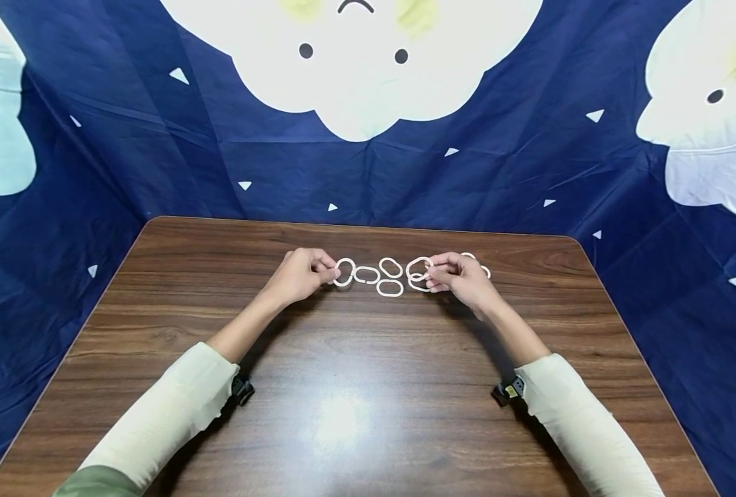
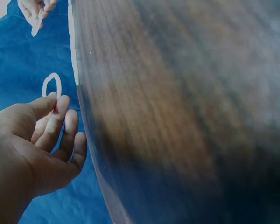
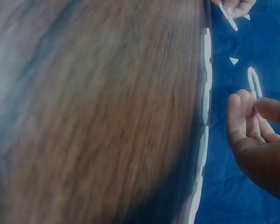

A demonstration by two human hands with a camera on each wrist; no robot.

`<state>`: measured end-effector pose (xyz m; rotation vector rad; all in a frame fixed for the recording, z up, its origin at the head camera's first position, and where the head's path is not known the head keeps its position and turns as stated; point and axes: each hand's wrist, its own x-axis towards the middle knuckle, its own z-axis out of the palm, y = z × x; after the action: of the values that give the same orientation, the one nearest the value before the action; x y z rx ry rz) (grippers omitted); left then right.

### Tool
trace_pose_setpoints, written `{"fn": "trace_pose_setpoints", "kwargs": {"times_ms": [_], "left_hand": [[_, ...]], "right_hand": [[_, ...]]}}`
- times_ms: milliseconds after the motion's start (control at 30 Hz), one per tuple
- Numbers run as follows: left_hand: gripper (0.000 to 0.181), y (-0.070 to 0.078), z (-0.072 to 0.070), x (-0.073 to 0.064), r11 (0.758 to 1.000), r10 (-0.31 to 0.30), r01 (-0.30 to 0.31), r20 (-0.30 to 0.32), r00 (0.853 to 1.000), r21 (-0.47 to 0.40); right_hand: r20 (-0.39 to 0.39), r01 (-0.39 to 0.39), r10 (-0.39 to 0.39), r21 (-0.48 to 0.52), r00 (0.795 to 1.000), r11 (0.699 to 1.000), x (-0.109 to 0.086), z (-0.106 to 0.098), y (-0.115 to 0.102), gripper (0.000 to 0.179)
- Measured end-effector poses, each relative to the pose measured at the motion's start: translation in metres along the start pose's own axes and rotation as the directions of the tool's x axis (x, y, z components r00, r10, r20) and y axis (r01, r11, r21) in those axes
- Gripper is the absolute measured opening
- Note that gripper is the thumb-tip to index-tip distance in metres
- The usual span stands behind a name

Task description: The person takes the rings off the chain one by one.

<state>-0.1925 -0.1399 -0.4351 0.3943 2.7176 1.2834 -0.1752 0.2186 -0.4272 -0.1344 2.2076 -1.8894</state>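
In the head view my left hand (image 1: 302,275) pinches a white oval plastic link (image 1: 346,260) between thumb and fingertips. The same link stands up from the fingertips in the left wrist view. My right hand (image 1: 464,279) pinches another white link (image 1: 408,268), also seen as a raised loop (image 3: 250,77) in the right wrist view. Below it in the head view, a further link (image 1: 419,288) lies partly hidden by the right fingers. Between the hands lie a link with a gap in its side (image 1: 366,268) and two more, one upper (image 1: 383,264) and one lower (image 1: 390,295).
More white links (image 1: 485,269) show behind the right hand, partly covered. Everything lies toward the far side of a brown wooden table (image 1: 368,345). A dark blue cloth (image 1: 368,183) with clouds and triangles hangs behind it. Both wrists wear small black cameras.
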Motion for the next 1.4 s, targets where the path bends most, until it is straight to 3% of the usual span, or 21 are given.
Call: {"fn": "trace_pose_setpoints", "kwargs": {"times_ms": [267, 433, 600, 667, 867, 900, 967, 1000, 1133, 1333, 1400], "left_hand": [[0.011, -0.003, -0.006, 0.001, 0.998, -0.058, 0.058, 0.032, 0.998, 0.008], [0.010, -0.021, -0.006, 0.010, 0.997, -0.070, 0.067, 0.056, 0.996, 0.049], [0.011, -0.011, -0.010, 0.010, 0.987, -0.135, 0.125, 0.100, 0.986, 0.105], [0.012, 0.002, -0.014, 0.005, 0.981, -0.170, 0.157, 0.122, 0.978, 0.114], [0.011, 0.009, -0.013, 0.009, 0.971, -0.213, 0.193, 0.141, 0.967, 0.143], [0.011, -0.003, -0.010, 0.013, 0.977, -0.194, 0.177, 0.148, 0.970, 0.122], [0.010, -0.003, -0.011, 0.015, 0.975, -0.201, 0.184, 0.152, 0.968, 0.123], [0.009, -0.011, -0.008, 0.021, 0.975, -0.202, 0.184, 0.158, 0.967, 0.121], [0.007, -0.009, -0.008, 0.025, 0.967, -0.234, 0.213, 0.169, 0.957, 0.137], [0.012, -0.039, -0.001, 0.041, 0.971, -0.232, 0.215, 0.192, 0.953, 0.107], [0.016, -0.040, 0.000, 0.041, 0.965, -0.255, 0.238, 0.199, 0.946, 0.106]], "right_hand": [[0.042, -0.076, 0.078, -0.046, 0.996, 0.996, -0.002, -0.009, 0.003, 0.036], [0.100, -0.125, 0.140, -0.137, 0.985, 0.983, -0.005, -0.010, 0.004, 0.035], [0.150, -0.150, 0.181, -0.198, 0.972, 0.969, -0.008, -0.009, 0.005, 0.028], [0.168, -0.156, 0.193, -0.210, 0.967, 0.965, -0.008, -0.008, 0.004, 0.026], [0.184, -0.190, 0.235, -0.233, 0.955, 0.954, -0.008, -0.005, 0.002, 0.023], [0.182, -0.195, 0.241, -0.238, 0.953, 0.952, -0.008, -0.005, 0.002, 0.023], [0.183, -0.201, 0.249, -0.246, 0.951, 0.948, -0.008, -0.003, 0.001, 0.024], [0.182, -0.204, 0.253, -0.249, 0.950, 0.947, -0.008, -0.003, 0.001, 0.025], [0.173, -0.223, 0.270, -0.252, 0.947, 0.942, -0.007, -0.001, 0.001, 0.026], [0.168, -0.245, 0.295, -0.264, 0.941, 0.933, -0.006, 0.001, 0.000, 0.023], [0.166, -0.249, 0.299, -0.268, 0.940, 0.931, -0.006, 0.001, -0.001, 0.022]]}}
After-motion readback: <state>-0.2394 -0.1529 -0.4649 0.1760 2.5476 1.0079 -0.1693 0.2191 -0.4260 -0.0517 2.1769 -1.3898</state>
